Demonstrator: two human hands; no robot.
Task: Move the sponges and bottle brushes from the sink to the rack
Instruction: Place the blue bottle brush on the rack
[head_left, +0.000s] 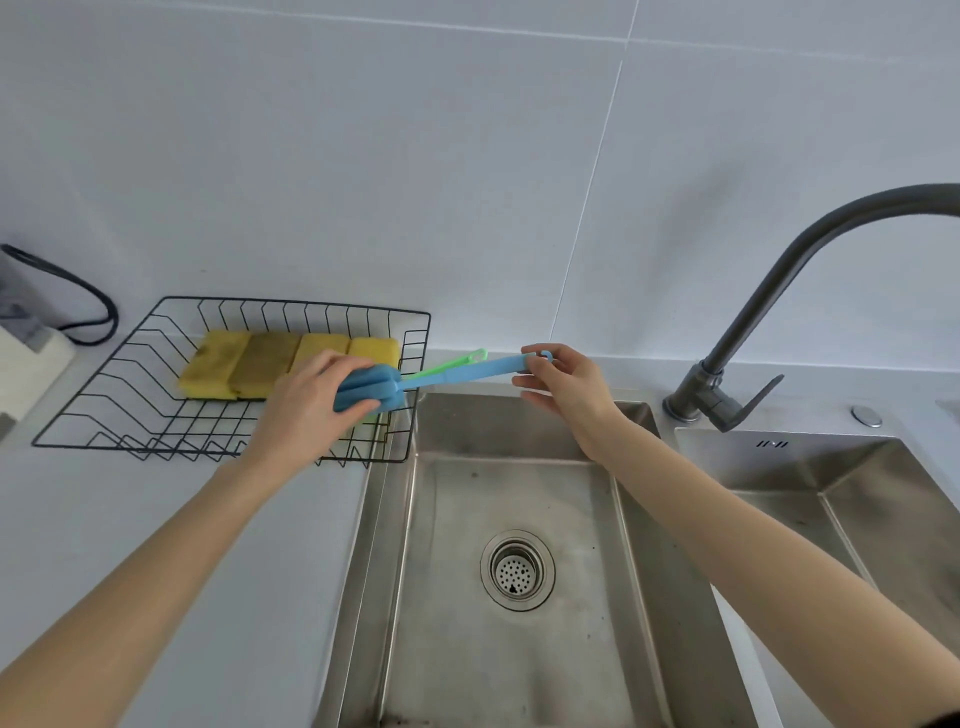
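A black wire rack (130, 415) stands on the counter left of the sink (519, 649). Several yellow sponges (244, 366) lie side by side in its back half. A blue bottle brush (467, 371) is held level over the rack's right edge. My left hand (306, 410) grips its blue foam head inside the rack. My right hand (566, 384) pinches the handle's looped end above the sink's back rim. A green brush handle (457, 362) pokes out just behind the blue one; its head is hidden by my left hand. The sink basin holds only its drain strainer (517, 571).
A dark grey faucet (769, 312) arches at the right, its lever beside the base. A second basin (831, 483) lies to the right. A black cable (88, 306) and a white block (26, 364) sit at the far left by the tiled wall.
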